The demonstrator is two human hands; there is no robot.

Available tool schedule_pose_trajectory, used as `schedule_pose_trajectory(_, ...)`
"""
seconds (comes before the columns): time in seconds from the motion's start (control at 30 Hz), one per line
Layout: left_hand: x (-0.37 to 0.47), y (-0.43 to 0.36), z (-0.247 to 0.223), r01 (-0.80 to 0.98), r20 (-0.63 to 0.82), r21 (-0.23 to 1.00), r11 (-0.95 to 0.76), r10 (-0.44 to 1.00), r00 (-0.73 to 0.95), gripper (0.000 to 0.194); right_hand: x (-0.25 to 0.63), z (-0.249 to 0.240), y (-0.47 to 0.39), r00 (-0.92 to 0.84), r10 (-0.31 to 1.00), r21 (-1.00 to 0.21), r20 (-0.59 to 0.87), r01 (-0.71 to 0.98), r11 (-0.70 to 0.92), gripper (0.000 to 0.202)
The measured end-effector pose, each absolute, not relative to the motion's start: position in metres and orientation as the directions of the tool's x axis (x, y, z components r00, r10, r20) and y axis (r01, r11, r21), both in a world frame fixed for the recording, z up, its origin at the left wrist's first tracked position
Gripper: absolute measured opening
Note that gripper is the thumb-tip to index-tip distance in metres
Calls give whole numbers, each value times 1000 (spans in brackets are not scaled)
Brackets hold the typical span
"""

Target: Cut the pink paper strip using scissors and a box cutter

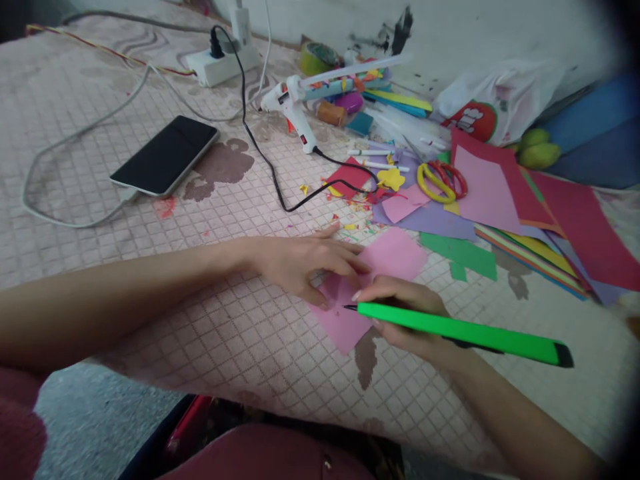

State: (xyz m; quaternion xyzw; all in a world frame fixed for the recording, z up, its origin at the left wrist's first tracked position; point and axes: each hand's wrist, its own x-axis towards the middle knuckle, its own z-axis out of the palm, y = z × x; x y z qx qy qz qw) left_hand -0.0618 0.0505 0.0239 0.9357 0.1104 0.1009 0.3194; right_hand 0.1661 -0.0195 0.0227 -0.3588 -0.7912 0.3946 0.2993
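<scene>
A square of pink paper (395, 257) lies on the patterned tablecloth. My left hand (320, 260) rests over its left side, fingers spread, thumb and fingertips on the sheet. My right hand (410, 313) pinches a long, bright green tool (450, 325) near its front, close to the left fingertips. The tool has a black rear end and a thin dark point at the paper's surface; whether it is a pen or a cutter I cannot tell. A small dark mark shows on the paper just left of the point.
Scissors with yellow and red handles (436, 183) lie on coloured sheets at the right. A white glue gun (295, 113) stands behind, its black cord curving nearby. A tablet or phone (165, 155) is cabled at left. A power strip (220, 65), a plastic bag (495, 100) and paper scraps are farther back.
</scene>
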Motion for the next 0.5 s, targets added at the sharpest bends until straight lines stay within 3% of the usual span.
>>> schedule_pose_trajectory(0.5, -62, 48, 20, 161, 139, 616, -771, 307, 941, 51, 167, 17, -20, -590, 779, -801, 210, 353, 484, 26)
